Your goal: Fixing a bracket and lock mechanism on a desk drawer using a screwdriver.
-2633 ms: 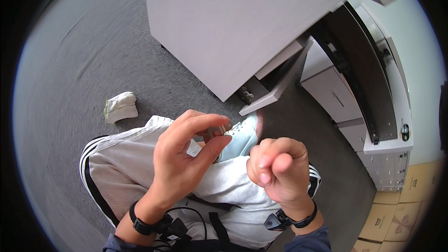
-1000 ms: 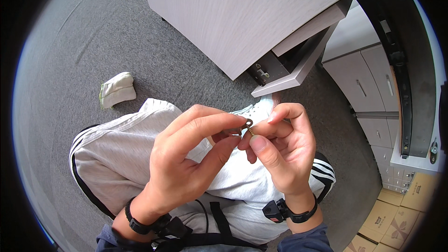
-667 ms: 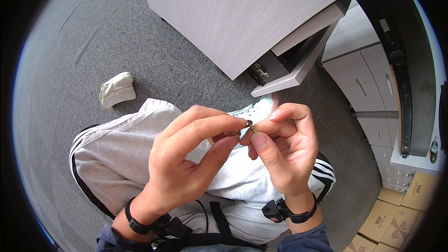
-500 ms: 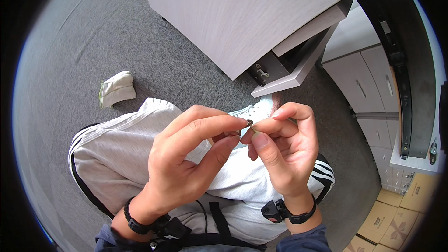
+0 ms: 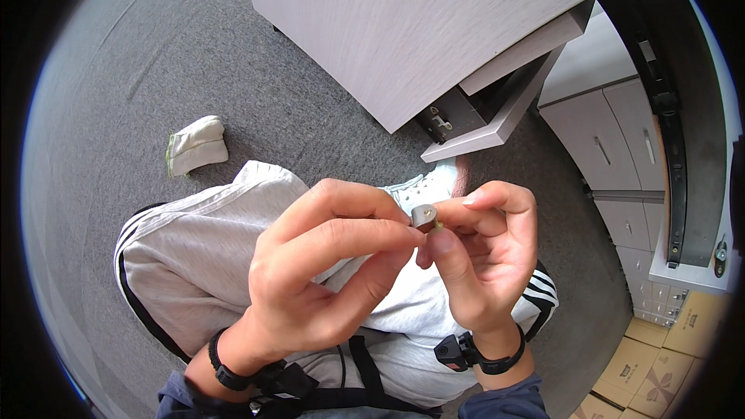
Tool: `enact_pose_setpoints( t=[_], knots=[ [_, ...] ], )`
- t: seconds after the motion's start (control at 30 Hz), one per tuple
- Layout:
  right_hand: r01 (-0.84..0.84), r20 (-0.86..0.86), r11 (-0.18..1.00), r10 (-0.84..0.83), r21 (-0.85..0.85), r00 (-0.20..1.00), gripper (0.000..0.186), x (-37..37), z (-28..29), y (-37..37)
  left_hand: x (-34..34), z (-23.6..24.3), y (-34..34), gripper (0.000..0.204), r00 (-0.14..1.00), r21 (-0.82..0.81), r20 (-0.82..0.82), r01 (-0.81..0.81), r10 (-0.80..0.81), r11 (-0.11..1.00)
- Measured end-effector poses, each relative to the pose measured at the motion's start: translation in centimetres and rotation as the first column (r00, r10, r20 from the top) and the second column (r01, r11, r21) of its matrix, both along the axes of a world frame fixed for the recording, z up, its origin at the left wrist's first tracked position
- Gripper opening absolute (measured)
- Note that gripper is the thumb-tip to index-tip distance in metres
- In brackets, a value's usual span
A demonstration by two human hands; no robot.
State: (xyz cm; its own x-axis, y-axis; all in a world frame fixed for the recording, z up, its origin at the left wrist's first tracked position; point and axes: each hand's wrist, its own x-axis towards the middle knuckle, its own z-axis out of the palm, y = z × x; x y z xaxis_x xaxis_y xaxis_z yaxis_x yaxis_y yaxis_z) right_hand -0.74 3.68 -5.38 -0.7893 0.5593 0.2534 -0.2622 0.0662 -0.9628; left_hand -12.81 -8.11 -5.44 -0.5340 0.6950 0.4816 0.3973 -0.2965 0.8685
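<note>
Above my lap, my left hand pinches a small silver-grey metal fitting with a rounded top and a small hole or dot on its face. The fingertips of my right hand meet it from the other side. Between that thumb and forefinger a tiny yellowish, brass-coloured piece shows, mostly hidden; its exact kind cannot be made out. Both hands touch around the fitting. Dark bands with small devices circle both wrists.
A light wood-grain cabinet stands ahead, its drawer pulled out with metal hardware inside. A pale work glove lies on the grey carpet. At right are more cabinets and cardboard boxes.
The silver-grey fitting has turned into sight between my fingertips, where a small dark and brass-coloured bit showed before. Both hands have shifted slightly to the right.
</note>
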Motion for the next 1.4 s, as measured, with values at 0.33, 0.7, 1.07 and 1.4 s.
enact_pose_setpoints(
  t=[0.33,0.7,1.07,1.4],
  knots=[
    [0.015,0.000,1.000,-0.015,0.015,1.000,0.035,0.1,0.2,-0.2,0.4,-0.3,-0.1,0.017,0.990,-0.054,0.129,0.061,-0.053,0.997],
    [-0.019,0.010,0.989,0.017,0.146,1.000,0.034,0.3,0.1,-0.3,0.4,-0.9,-0.5,0.027,0.964,-0.007,0.247,0.103,-0.098,0.995],
    [-0.045,0.030,0.993,0.042,0.111,0.999,0.024,0.1,-0.1,-0.2,-0.1,-0.7,-0.5,0.024,0.985,-0.056,0.166,0.061,-0.051,0.997],
    [-0.047,0.031,0.995,0.045,0.093,0.999,0.022,-0.1,-0.1,-0.5,0.2,-1.0,0.1,0.019,0.982,-0.015,0.186,-0.029,0.032,0.999]
  ],
)
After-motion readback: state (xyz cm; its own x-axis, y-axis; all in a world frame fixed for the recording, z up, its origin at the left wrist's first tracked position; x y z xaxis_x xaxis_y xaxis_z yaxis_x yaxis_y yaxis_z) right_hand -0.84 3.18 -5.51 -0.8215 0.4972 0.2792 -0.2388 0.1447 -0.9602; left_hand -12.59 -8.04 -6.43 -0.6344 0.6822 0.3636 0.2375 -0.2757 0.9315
